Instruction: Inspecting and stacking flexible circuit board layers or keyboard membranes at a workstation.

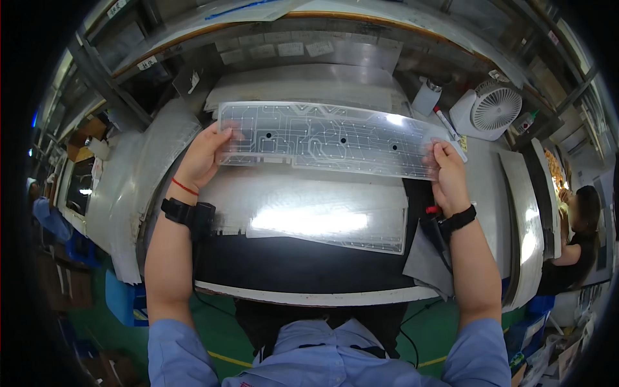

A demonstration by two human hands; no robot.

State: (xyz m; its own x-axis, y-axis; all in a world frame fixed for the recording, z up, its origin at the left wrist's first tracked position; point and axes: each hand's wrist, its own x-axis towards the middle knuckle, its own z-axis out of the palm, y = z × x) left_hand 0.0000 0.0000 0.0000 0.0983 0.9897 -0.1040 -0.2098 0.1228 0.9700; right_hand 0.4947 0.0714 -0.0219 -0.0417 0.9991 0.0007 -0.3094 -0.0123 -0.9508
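A see-through keyboard membrane sheet (367, 137), printed with pale circuit lines and bearing several black dots, is stretched level above the bench. My left hand (205, 153) pinches its left end, thumb on top. At the opposite end, my right hand (449, 175) grips the edge the same way. Below the raised sheet lies a stack of similar clear sheets (322, 200), with strong glare across its middle. That stack rests on a black mat (284, 267). The fingers behind the held sheet show only blurred through it.
More sheets are piled at the back (296, 84), while large curved sheets (138, 180) stand on the left. At the right are a white fan (493, 109), a marker (445, 119), a grey cloth (429, 264) and stacked sheets (525, 226). A person (577, 226) is farther right.
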